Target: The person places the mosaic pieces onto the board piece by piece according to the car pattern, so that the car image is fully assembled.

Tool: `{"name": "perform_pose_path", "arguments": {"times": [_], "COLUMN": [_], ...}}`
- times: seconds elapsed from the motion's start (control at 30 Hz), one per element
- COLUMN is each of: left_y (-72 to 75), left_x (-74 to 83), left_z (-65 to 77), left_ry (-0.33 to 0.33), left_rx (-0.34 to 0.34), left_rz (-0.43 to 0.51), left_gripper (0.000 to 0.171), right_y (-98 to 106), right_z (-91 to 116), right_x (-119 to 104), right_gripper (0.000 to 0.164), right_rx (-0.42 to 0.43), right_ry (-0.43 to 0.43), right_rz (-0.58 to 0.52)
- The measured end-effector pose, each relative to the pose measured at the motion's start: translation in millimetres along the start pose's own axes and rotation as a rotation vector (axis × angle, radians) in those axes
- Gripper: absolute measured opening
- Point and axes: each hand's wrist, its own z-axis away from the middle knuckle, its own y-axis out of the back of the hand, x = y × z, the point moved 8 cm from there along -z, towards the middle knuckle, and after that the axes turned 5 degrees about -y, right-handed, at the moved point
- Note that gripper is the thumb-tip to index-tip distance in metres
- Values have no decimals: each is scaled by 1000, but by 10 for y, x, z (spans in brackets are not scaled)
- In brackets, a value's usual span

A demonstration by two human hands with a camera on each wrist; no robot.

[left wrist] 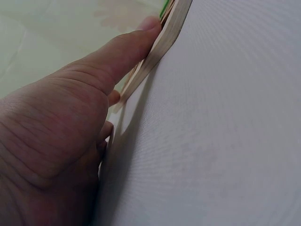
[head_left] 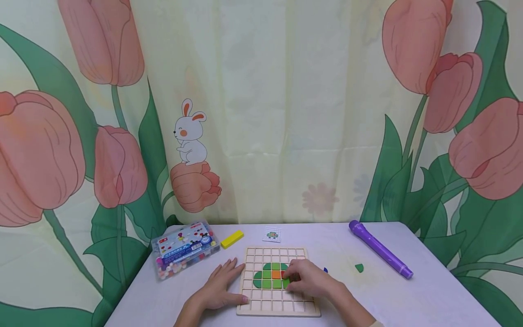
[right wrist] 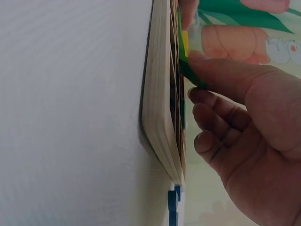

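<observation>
A wooden grid board lies on the white table, its middle cells filled with green pieces, an orange square and a partly covered red piece. My left hand is spread at the board's left side; in the left wrist view its thumb presses on the board's edge. Over the right part of the pattern, my right hand reaches in. Seen from the right wrist, its thumb and forefinger pinch a dark green piece at the board's surface. The piece's full shape is hidden by the fingers.
A small picture card lies behind the board. To the left are a yellow block and a clear box of colourful pieces. A loose green piece, a blue piece and a purple microphone-shaped stick lie to the right.
</observation>
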Motion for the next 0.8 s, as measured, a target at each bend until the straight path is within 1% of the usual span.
{"name": "perform_pose_path", "arguments": {"times": [0.23, 0.47, 0.6, 0.8], "left_y": [6, 6, 5, 4], "left_x": [21, 21, 24, 15], "left_z": [12, 16, 13, 8], "left_ry": [-2, -10, -6, -2], "left_rx": [1, 3, 0, 0], "left_rz": [1, -6, -4, -9], "left_gripper": [100, 100, 100, 101], "right_y": [-13, -14, -25, -48], "right_z": [2, 4, -4, -13], "right_x": [8, -63, -60, -60], "right_gripper": [23, 21, 18, 14], "right_rx": [2, 21, 12, 4], "right_ry": [-5, 27, 22, 44], "right_rz": [51, 140, 147, 145]}}
